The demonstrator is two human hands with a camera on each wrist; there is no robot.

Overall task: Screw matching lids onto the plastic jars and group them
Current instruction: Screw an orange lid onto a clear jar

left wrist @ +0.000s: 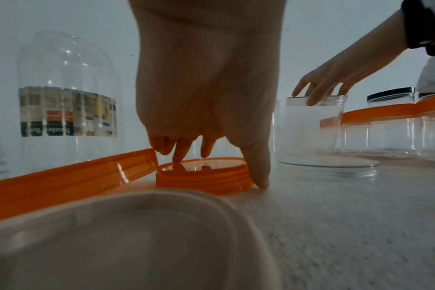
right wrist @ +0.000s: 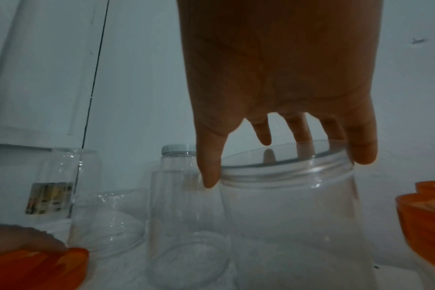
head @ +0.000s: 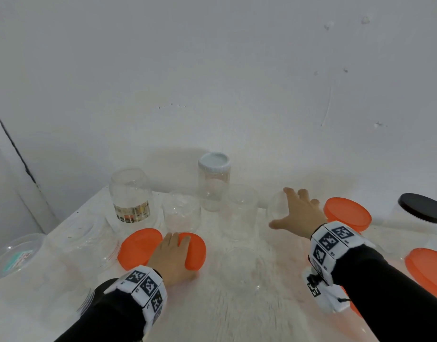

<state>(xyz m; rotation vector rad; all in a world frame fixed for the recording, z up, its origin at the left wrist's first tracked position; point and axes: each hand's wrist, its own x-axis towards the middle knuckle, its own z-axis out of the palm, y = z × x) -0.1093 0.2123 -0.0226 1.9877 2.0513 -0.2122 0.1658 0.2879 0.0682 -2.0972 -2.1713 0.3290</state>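
My left hand (head: 174, 255) grips a small orange lid (head: 196, 250) that lies on the white table. Its thumb (left wrist: 258, 172) is against the lid's (left wrist: 204, 177) right side and its fingers (left wrist: 178, 153) are on the far edge. A bigger orange lid (head: 138, 248) lies just to the left. My right hand (head: 295, 211) holds a clear jar (head: 276, 209) from above; the jar (right wrist: 293, 215) stands upside-down. The thumb (right wrist: 209, 172) and little finger clasp the upturned end.
At the back stand an upside-down labelled jar (head: 131, 193), several open clear jars (head: 181, 211) and a white-lidded jar (head: 213, 178). Orange-lidded jars (head: 345, 213) and a black-lidded jar (head: 422, 211) stand at the right. A pale round lid (left wrist: 137, 235) lies under my left wrist.
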